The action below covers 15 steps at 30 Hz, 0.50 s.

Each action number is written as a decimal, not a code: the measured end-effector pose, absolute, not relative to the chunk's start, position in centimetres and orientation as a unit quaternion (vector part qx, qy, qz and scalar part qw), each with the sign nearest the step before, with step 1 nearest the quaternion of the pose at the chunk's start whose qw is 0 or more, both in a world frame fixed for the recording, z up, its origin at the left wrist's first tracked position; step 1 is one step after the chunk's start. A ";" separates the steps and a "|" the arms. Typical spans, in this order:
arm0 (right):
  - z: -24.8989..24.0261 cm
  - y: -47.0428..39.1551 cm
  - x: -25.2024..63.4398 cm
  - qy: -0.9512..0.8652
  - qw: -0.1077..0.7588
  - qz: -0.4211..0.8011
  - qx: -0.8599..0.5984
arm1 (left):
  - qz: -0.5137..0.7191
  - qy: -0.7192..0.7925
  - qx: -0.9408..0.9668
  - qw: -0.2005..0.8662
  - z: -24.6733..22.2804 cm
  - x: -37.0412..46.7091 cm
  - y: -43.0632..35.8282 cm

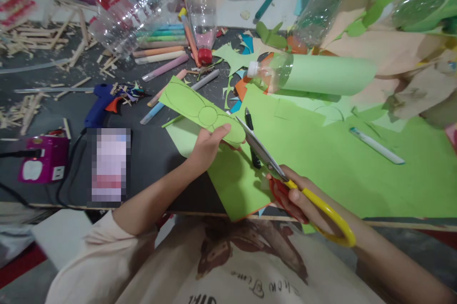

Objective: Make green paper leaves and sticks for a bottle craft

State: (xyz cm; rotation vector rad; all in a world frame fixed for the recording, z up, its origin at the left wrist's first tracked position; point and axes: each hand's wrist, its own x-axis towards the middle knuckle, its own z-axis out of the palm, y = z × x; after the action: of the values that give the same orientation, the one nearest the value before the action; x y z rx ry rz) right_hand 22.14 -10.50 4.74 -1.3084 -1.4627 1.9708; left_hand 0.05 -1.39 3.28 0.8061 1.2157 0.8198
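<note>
My left hand [210, 144] grips a strip of light green paper [182, 96] between thumb and fingers. Drawn on the strip are a circle and long petal-like outlines, and its right end is rounded. My right hand [296, 192] is closed around a pair of scissors [266, 154] with one yellow and one red handle. Their blades point up and left, close to the rounded end of the strip; whether they touch it I cannot tell. Beneath lies a large green sheet [321, 166], with a black pen [252, 137] on it under the blades.
A plastic bottle wrapped in green paper [332, 75] lies behind the sheet. A white-capped marker [376, 146] rests at right. On the left are a blue glue gun [98, 106], a phone [109, 166], a purple box with a cable [44, 158] and scattered wooden sticks [32, 108].
</note>
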 end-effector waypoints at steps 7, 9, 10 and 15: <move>4.9 -10.5 22.0 -0.520 0.175 0.696 -0.463 | 0.372 0.519 0.363 0.679 2.4 -0.4 -1.4; 4.7 -10.6 22.2 -0.523 0.174 0.701 -0.452 | 0.370 0.508 0.366 0.686 1.9 -0.5 -1.5; 4.7 -10.6 22.3 -0.526 0.176 0.704 -0.444 | 0.367 0.506 0.369 0.688 1.8 -0.6 -1.5; 4.8 -10.9 22.7 -0.527 0.167 0.717 -0.424 | 0.356 0.506 0.379 0.688 2.0 -0.5 -1.7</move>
State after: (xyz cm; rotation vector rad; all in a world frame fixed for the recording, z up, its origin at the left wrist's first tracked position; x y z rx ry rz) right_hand 22.69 -10.86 4.79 -1.2068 -1.4998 2.0412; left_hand -0.52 -1.66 2.00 0.8480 1.1326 0.7963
